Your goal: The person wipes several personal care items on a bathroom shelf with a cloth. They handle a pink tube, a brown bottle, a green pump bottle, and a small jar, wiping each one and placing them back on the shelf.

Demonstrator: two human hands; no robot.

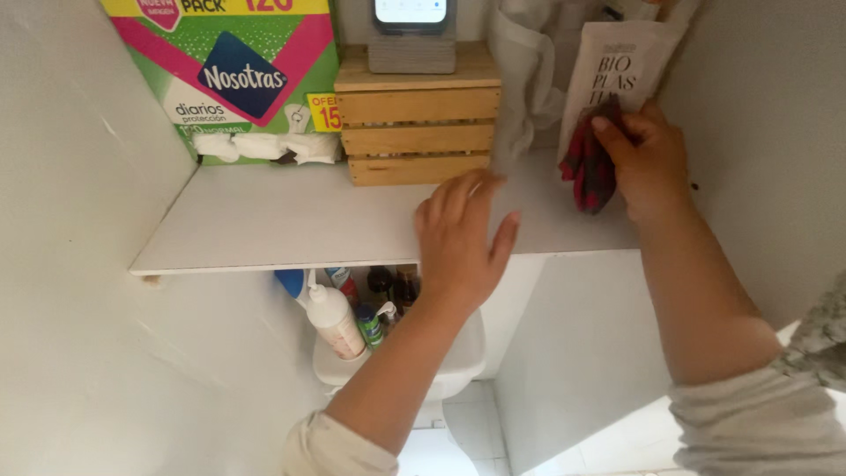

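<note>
Head view: left hand (460, 238) lies flat on the white shelf (264, 220), fingers (463, 189) spread and released. Right hand (648, 159) grasps a dark red cloth (589, 172), pressed to the shelf's right end against a white pouch (617, 66). Wooden crate (419, 123) stands behind.

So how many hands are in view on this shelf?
2. The left hand lies flat on the white shelf; the right hand grips a dark red cloth at the shelf's right end.
</note>
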